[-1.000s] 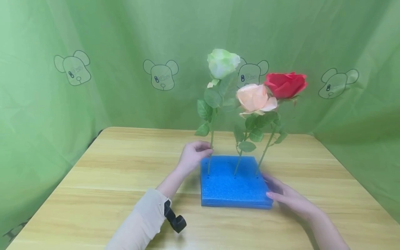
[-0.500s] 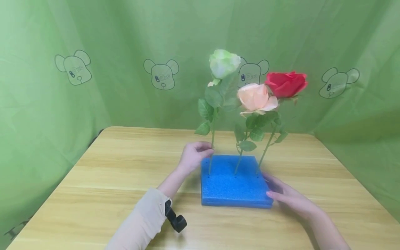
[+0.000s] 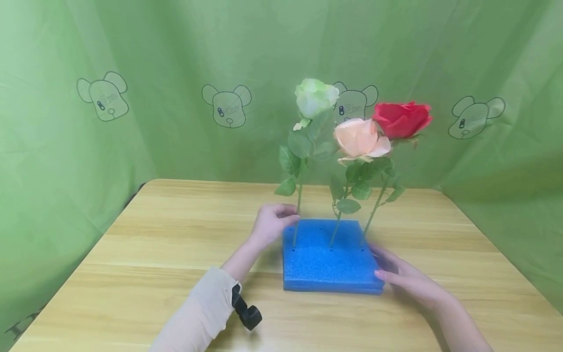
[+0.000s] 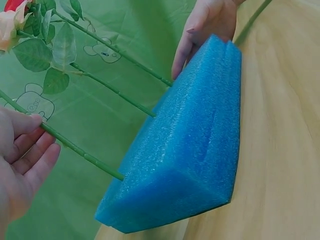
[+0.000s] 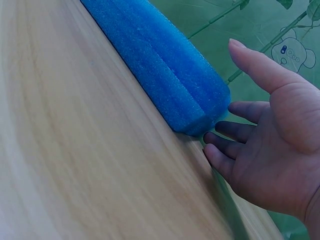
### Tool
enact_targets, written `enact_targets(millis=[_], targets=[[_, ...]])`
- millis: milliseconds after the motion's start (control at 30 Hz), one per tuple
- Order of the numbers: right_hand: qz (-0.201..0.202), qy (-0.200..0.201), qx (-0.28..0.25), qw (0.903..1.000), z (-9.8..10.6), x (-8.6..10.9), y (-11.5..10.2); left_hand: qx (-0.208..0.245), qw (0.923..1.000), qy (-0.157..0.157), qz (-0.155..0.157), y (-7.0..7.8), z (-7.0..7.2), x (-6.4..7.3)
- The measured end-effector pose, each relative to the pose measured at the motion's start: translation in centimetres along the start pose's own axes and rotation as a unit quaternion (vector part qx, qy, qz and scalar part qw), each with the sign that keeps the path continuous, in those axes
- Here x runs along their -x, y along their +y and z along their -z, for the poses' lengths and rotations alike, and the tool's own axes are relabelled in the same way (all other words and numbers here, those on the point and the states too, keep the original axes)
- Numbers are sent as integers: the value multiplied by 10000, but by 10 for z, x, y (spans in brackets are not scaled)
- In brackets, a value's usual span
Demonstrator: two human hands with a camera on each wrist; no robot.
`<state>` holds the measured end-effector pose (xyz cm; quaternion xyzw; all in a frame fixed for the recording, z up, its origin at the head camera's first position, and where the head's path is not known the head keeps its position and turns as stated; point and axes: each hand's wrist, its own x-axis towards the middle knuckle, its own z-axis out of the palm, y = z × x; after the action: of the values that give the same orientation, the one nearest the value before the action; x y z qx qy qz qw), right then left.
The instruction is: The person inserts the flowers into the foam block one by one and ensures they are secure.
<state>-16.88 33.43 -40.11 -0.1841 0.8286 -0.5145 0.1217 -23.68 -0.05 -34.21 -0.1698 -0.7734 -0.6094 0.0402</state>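
A blue foam block [image 3: 330,269] with small holes in its top sits on the table. Three artificial roses stand in it: a pale green-white rose [image 3: 315,99] at left, a peach rose [image 3: 361,139] in the middle and a red rose [image 3: 402,120] at right. My left hand [image 3: 272,225] pinches the green-white rose's stem [image 4: 82,152] between thumb and fingers, above where it enters the foam. Beside the block's right side is my right hand [image 3: 409,278]; in the right wrist view its fingers [image 5: 235,131] are spread, fingertips right at the foam's corner.
The wooden table [image 3: 176,234] reaches out on both sides of the block. Behind it hangs a green curtain [image 3: 176,49] with printed bear heads. A black strap [image 3: 246,310] hangs from the left sleeve, low over the table.
The green-white rose has sunk a little, and my left hand has moved slightly down with its stem. My right hand, the block and the other two roses have stayed in place.
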Motion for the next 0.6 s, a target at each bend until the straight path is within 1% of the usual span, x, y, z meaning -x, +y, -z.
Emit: enact_targets(millis=[367, 600], targets=[[-4, 3, 12, 10000, 0, 0, 0, -355, 9993, -133, 48, -8, -4, 6], [-44, 9, 25, 10000, 0, 1, -2, -384, 9989, -184, 183, -12, -8, 11]])
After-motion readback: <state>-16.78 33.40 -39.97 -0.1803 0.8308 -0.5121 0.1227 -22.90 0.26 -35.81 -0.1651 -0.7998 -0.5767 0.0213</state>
